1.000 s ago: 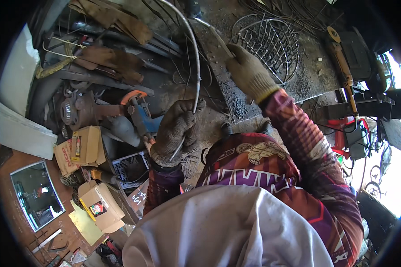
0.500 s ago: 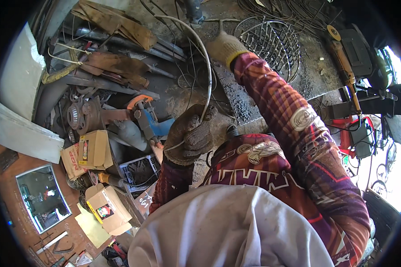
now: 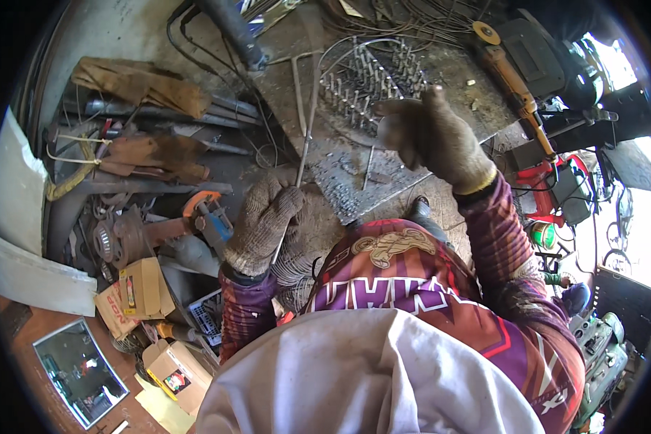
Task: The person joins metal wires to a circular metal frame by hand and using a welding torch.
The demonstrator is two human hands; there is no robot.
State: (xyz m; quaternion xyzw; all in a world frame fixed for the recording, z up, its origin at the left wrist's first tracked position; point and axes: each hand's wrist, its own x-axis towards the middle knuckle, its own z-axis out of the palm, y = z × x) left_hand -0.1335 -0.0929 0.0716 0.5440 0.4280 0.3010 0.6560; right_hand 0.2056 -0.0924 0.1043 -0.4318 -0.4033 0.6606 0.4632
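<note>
My left hand (image 3: 264,220), in a dirty knit glove, is closed around a thin metal rod (image 3: 306,148). The rod's short end sticks out below the fist, and its long part reaches up over the worktable (image 3: 333,170). My right hand (image 3: 448,141), also gloved, is raised above the table with fingers apart and nothing in it; its fingertips are blurred. Beyond it lies a round wire frame (image 3: 343,105) with rows of short upright metal pins. A T-shaped metal bar (image 3: 301,94) lies beside the rod. A short thin rod (image 3: 369,168) rests near the table's front edge.
Dark metal bits (image 3: 340,192) cover the table's near corner. An angle grinder (image 3: 510,79) lies at the right, below coiled wire (image 3: 412,18) at the back. Steel tubes (image 3: 231,108), a blue machine (image 3: 215,228) and cardboard boxes (image 3: 145,289) crowd the left.
My right hand has moved off the T-shaped bar, back toward me and to the right, and opened. My left hand has shifted slightly left, still holding the rod. The view has turned.
</note>
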